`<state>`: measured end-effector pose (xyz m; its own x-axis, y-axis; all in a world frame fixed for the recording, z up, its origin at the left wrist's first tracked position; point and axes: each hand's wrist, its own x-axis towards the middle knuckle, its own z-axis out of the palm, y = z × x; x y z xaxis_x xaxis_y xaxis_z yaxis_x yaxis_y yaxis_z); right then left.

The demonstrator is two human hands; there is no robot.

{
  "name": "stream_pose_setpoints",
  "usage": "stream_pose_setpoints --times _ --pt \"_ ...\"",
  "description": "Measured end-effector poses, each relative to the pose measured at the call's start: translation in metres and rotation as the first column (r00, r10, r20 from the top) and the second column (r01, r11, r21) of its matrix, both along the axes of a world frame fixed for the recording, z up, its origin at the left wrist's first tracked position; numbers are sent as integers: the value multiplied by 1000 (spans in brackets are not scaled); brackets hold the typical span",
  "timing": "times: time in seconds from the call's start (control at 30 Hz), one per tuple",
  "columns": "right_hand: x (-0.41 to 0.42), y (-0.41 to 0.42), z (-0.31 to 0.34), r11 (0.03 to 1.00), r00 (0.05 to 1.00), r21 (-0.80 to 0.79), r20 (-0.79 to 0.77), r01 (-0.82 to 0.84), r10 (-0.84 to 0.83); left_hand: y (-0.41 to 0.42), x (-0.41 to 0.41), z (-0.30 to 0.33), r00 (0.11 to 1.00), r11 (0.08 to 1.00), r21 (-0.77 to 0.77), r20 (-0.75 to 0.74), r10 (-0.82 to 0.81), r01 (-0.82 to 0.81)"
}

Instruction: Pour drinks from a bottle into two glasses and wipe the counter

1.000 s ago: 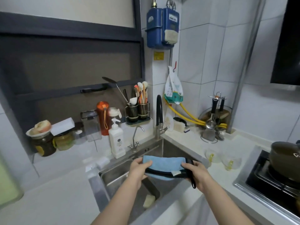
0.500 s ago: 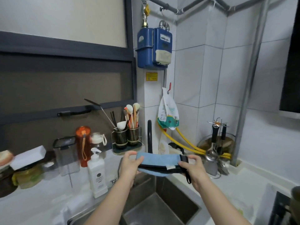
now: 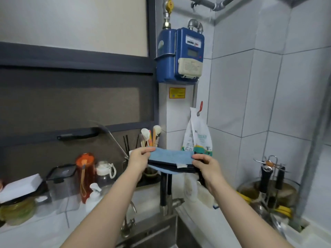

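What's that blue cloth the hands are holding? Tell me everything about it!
The blue cloth looks soft, like a cleaning rag, light blue with a dark trim along its lower edge and a small white tag. It is folded into a flat band and held up level in the air above the sink. The left hand pinches one end, the right hand the other. Nothing else touches it.

I hold a folded cloth (image 3: 171, 156) between my left hand (image 3: 138, 161) at nine o'clock and right hand (image 3: 206, 165) at three, above the sink (image 3: 161, 230); a gas meter (image 3: 180, 54) sits at twelve.
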<state>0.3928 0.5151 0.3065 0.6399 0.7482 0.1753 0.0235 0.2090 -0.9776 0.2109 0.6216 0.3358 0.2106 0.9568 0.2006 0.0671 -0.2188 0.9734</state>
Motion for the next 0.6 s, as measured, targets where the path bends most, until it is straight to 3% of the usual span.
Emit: stream_pose_setpoints --times 0.17,0.4,0.6 --pt "7 47 9 1000 1000 27 -8 16 -16 41 7 13 999 998 -41 -7 -50 50" --pt "14 75 -23 998 1000 -53 -6 24 -24 76 13 -26 986 974 -160 -4 -166 163" --pt "-10 88 -66 992 999 -127 -41 13 -18 73 32 -76 949 891 -346 209 -234 296"
